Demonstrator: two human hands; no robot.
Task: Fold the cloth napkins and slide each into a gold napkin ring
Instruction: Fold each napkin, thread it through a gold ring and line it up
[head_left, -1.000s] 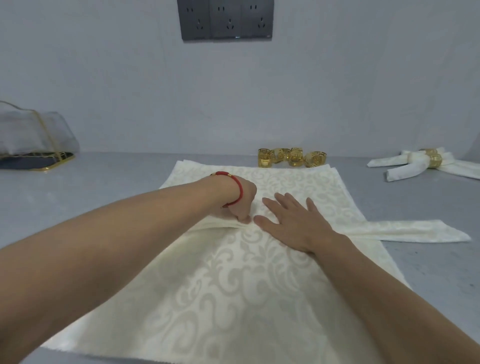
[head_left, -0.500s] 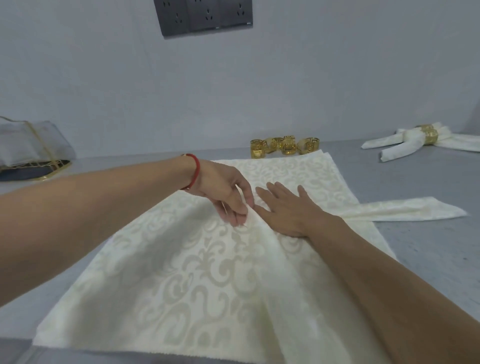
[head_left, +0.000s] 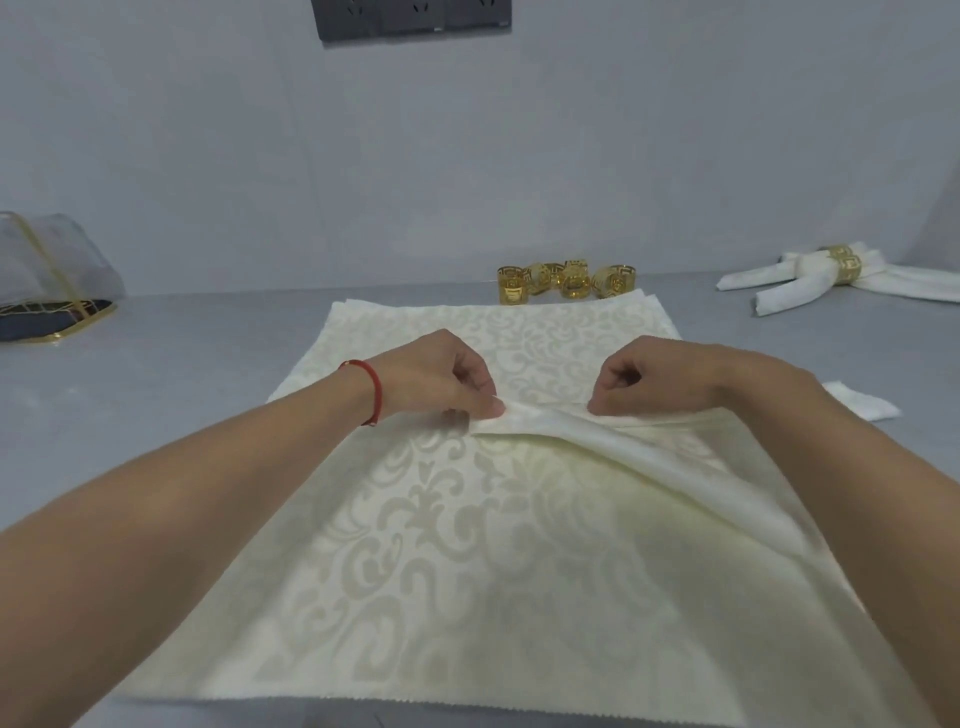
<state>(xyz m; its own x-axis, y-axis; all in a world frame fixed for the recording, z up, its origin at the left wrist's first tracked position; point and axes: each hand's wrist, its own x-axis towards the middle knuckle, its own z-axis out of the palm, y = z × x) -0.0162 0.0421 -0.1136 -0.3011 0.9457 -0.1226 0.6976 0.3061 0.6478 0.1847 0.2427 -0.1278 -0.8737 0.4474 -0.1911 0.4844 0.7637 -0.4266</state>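
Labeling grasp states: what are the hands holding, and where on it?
Both the left hand and right hand pinch the top napkin along its folded edge, near the middle.

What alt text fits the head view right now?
Both hands, left and right, pinch a raised fold of a cream napkin on a grey table. Loose gold rings sit behind; a finished napkin lies far right.

A napkin lies spread on the desk, with both hands over its middle: left hand, right hand. Loose rings stand just behind its far edge. A ringed napkin lies far right, a bag far left.
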